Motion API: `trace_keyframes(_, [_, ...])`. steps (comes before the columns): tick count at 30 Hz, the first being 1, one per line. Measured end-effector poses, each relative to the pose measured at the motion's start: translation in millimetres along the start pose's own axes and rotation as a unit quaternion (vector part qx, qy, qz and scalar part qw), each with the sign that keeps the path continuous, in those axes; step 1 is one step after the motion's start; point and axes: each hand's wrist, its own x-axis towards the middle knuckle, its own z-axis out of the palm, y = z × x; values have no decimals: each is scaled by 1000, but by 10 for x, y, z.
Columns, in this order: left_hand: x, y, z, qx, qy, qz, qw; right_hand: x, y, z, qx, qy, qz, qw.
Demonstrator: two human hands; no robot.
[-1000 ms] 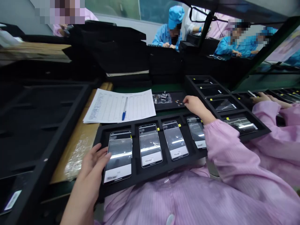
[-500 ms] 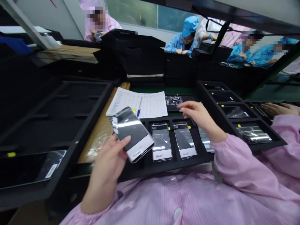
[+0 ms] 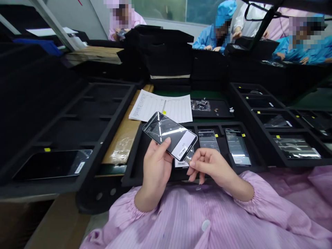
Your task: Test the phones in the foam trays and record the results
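My left hand (image 3: 158, 162) is closed around a smartphone (image 3: 169, 135), its thumb on the glass, and holds it tilted above a black foam tray (image 3: 138, 152). A white band with a barcode label runs across the lower end of the screen. My right hand (image 3: 207, 164) pinches a small flat metal piece (image 3: 187, 160) at the phone's bottom edge; whether it sits inside the phone I cannot tell. Under the held phone, another phone (image 3: 181, 163) lies partly hidden in the tray. Beside it in their slots rest a second phone (image 3: 209, 140) and a third phone (image 3: 238, 147).
Printed sheets (image 3: 178, 107) lie behind the tray, beside a shallow black tray (image 3: 223, 103) with small parts in a clear bag. A tray with several phones (image 3: 293, 148) stands right; another phone (image 3: 54, 164) lies in the left tray. Co-workers sit beyond stacked black trays (image 3: 168, 52).
My right hand has come from the small-parts tray to the phone's lower edge, with the metal piece now visible. The left hand has turned the phone and moved it right. The view has shifted.
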Motion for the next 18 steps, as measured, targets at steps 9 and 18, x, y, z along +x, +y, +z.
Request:
trace_keyframes(9, [-82,-3,-8,40,2,72,997,-19,9,9,-20,3,-16,1000])
trace_keyframes(18, [-60,-78,-46,28,28,47,998,186,106,90,-227,114,-170,952])
